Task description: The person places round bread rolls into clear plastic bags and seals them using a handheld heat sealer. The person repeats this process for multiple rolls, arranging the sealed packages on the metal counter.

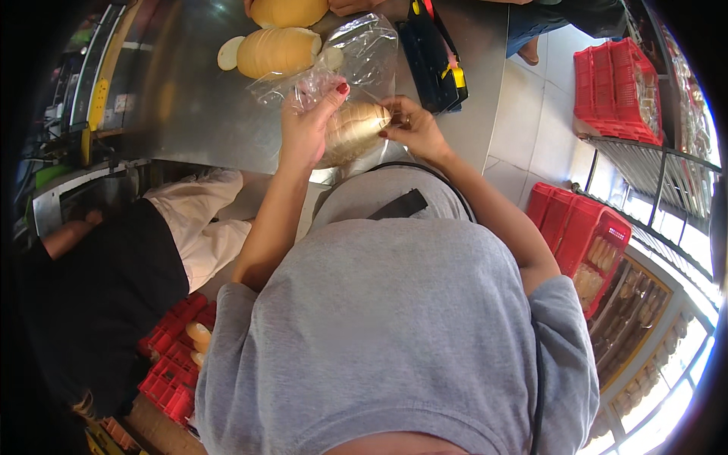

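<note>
A sliced bread loaf (353, 130) lies in a clear plastic bag (370, 47) at the near edge of the metal table. My left hand (305, 135) is closed around the loaf's left side through the plastic, thumb pointing up. At the loaf's right end, the fingers of my right hand (417, 133) pinch the bag's plastic. The bag's loose part spreads crumpled away from me. Beyond my left hand rests an unbagged sliced loaf (277, 53), with a round end slice (230, 53) at its left.
On the metal table (189, 106), a black device with yellow and red parts (431, 64) stands right of the bag. Another person's hands are at a farther loaf (288, 11). A person in black (106, 280) is at my left. Red crates (618, 91) stand at right.
</note>
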`<control>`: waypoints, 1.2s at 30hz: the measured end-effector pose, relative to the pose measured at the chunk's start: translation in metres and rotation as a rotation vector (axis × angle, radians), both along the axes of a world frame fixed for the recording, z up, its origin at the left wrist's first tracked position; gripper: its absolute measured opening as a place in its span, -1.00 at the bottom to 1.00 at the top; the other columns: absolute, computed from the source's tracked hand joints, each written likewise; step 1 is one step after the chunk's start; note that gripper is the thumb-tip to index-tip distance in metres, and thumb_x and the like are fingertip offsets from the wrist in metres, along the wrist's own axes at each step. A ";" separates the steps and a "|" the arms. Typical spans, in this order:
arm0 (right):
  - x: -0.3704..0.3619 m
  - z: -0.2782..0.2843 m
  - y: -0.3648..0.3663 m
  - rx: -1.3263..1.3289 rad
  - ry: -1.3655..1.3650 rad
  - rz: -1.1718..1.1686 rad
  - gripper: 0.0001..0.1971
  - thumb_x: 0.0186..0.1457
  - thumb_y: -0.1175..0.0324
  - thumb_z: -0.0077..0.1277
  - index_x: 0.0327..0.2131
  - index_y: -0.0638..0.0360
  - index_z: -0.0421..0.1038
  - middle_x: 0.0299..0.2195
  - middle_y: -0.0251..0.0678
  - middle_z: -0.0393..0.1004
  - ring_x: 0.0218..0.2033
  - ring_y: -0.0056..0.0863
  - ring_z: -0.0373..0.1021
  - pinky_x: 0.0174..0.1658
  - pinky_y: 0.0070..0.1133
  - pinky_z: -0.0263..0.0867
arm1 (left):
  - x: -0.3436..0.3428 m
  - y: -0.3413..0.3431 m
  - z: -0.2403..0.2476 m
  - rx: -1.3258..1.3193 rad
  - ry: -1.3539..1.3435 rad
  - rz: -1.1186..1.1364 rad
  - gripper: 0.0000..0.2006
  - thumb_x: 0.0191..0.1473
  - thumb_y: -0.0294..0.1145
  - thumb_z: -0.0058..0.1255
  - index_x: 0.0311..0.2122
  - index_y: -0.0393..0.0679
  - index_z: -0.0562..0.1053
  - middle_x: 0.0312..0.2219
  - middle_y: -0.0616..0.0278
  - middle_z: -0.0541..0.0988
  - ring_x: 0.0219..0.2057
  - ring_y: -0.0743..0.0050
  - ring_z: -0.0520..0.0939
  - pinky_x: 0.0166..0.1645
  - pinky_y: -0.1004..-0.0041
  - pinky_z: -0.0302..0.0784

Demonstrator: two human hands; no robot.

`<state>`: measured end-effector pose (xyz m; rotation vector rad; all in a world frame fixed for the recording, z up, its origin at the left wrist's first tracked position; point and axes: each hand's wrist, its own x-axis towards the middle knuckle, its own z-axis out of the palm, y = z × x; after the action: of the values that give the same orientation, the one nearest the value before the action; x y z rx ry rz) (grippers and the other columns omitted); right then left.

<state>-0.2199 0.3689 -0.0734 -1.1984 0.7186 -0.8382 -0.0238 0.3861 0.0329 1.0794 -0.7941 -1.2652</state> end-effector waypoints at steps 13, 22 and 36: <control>0.001 -0.008 -0.015 0.251 0.099 0.075 -0.66 0.23 0.40 -0.06 0.05 0.29 0.32 -0.05 -0.34 0.43 -0.08 -0.60 0.36 0.00 -0.59 0.34 | 0.004 -0.014 0.000 0.014 0.018 0.001 -0.82 0.11 -0.44 0.11 -0.17 -0.23 0.48 -0.30 0.18 0.59 -0.21 0.39 0.57 -0.12 0.40 0.42; 0.026 0.099 -0.017 -0.652 0.534 0.310 -0.43 0.00 0.14 0.21 0.06 0.17 0.35 -0.01 -0.14 0.44 0.03 -0.26 0.36 0.17 -0.37 0.20 | -0.022 -0.009 0.052 -0.085 -0.183 -0.180 -0.81 0.08 -0.48 0.09 -0.18 -0.23 0.46 -0.35 0.21 0.60 -0.34 0.41 0.62 -0.27 0.49 0.50; 0.017 0.183 -0.070 -0.093 -0.068 0.309 -0.26 0.13 0.25 0.09 0.29 0.20 -0.04 0.22 -0.12 0.19 0.18 -0.25 0.24 0.25 -0.36 0.13 | -0.054 0.011 0.136 -0.834 -0.572 -0.561 -0.47 -0.23 -0.38 0.30 -0.05 0.20 0.47 0.12 0.20 0.33 0.10 0.04 0.42 0.08 0.15 0.41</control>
<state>-0.2024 0.2988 0.1093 -1.3178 0.4275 -0.6556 -0.0774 0.3974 0.1691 0.5165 -1.9512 -0.8812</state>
